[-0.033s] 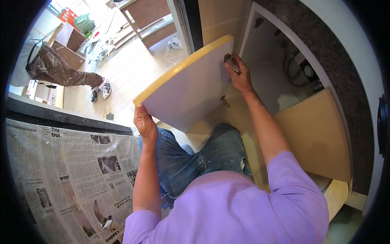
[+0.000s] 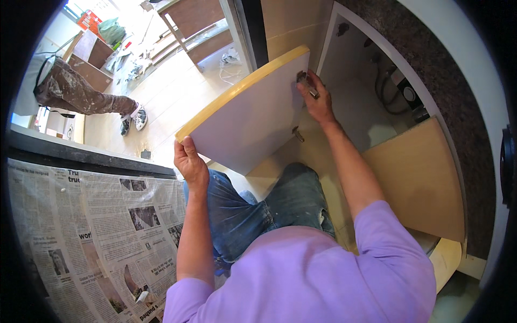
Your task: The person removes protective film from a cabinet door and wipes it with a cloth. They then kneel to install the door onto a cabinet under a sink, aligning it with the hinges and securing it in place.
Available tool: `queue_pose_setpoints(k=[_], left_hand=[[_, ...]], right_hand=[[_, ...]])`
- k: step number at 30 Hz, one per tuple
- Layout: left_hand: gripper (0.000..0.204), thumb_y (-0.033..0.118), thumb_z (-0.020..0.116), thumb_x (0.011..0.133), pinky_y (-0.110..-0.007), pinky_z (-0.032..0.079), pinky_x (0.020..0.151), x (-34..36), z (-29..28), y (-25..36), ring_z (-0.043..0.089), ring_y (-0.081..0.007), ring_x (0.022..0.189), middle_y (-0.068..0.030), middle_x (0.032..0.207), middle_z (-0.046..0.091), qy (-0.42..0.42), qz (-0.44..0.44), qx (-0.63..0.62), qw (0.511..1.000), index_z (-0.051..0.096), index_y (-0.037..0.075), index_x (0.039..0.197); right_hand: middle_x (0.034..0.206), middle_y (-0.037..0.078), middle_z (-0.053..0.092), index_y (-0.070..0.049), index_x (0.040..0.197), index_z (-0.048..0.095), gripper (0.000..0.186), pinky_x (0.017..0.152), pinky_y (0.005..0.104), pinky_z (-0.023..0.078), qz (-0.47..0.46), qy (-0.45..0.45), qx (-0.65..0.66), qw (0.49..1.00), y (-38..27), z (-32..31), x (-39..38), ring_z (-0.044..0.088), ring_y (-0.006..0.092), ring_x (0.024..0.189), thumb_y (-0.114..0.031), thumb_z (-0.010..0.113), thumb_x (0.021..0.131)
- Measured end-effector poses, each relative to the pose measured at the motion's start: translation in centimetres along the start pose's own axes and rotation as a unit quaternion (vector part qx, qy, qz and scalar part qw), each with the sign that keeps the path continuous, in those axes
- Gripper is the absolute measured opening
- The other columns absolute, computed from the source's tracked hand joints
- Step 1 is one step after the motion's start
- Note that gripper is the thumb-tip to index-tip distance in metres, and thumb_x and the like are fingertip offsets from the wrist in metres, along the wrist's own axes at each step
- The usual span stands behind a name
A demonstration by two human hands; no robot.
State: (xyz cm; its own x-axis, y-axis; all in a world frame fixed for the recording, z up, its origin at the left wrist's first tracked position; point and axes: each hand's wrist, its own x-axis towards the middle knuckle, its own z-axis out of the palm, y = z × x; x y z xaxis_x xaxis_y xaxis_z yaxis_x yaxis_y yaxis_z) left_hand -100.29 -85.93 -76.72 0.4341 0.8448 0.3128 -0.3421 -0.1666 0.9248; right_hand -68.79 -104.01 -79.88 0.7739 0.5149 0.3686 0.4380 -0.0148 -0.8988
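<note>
A pale panel [image 2: 245, 118] with a yellow wooden edge stands tilted between my hands above my bent legs. My left hand [image 2: 189, 164] grips its near left corner, thumb near the yellow edge. At the far right end, my right hand [image 2: 319, 99] is closed on a metal hinge [image 2: 304, 79] fixed to the panel's inner face. A second hinge [image 2: 298, 134] shows lower on that face. To my right is an open cabinet [image 2: 377, 75] with hoses and fittings inside, and a plain board [image 2: 412, 183] leans in front of it.
Newspaper-covered surface [image 2: 107, 226] lines my left, beside a dark sill [image 2: 86, 157]. Through the doorway, another person's paint-spattered trouser leg [image 2: 81, 91] and shoes stand on pale tiled floor [image 2: 183, 91] among boards, debris and wooden furniture [image 2: 194, 32]. A dark speckled counter edge [image 2: 447, 91] curves along the right.
My left hand's fingers have shifted slightly left and up round the panel's corner. The panel and my right hand look almost unmoved.
</note>
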Motion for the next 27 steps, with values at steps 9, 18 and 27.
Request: queue_pose_setpoints(k=[9,18,27], left_hand=[[0.033,0.030,0.055,0.106,-0.029,0.053,0.088,1.4,0.8,4.3,0.067,-0.0129,0.091,-0.0074,0.099,0.070,0.062,-0.109,0.001,0.992,0.067,0.000,0.108],[0.033,0.024,0.058,0.105,-0.028,0.058,0.083,2.8,-1.1,6.2,0.070,-0.0152,0.091,-0.0124,0.103,0.073,0.034,-0.113,0.006,0.993,0.069,-0.006,0.114],[0.027,0.020,0.067,0.101,-0.028,0.061,0.078,4.8,-1.0,9.4,0.070,-0.0142,0.083,-0.0092,0.096,0.072,-0.002,-0.164,0.178,0.970,0.070,-0.003,0.114]], right_hand=[[0.139,0.014,0.062,-0.011,0.148,0.048,0.066,0.108,0.0405,0.044,0.035,0.019,0.009,0.999,-0.2,0.6,-0.1,0.056,0.0293,0.133,-0.047,0.068,0.096],[0.140,0.016,0.061,-0.010,0.150,0.046,0.067,0.109,0.0375,0.044,0.036,0.015,-0.010,0.999,0.3,1.0,0.3,0.055,0.0275,0.133,-0.046,0.065,0.099],[0.141,0.018,0.059,-0.015,0.151,0.045,0.066,0.108,0.0434,0.045,0.034,0.016,0.025,0.999,0.4,1.2,0.7,0.055,0.0329,0.133,-0.045,0.066,0.097]])
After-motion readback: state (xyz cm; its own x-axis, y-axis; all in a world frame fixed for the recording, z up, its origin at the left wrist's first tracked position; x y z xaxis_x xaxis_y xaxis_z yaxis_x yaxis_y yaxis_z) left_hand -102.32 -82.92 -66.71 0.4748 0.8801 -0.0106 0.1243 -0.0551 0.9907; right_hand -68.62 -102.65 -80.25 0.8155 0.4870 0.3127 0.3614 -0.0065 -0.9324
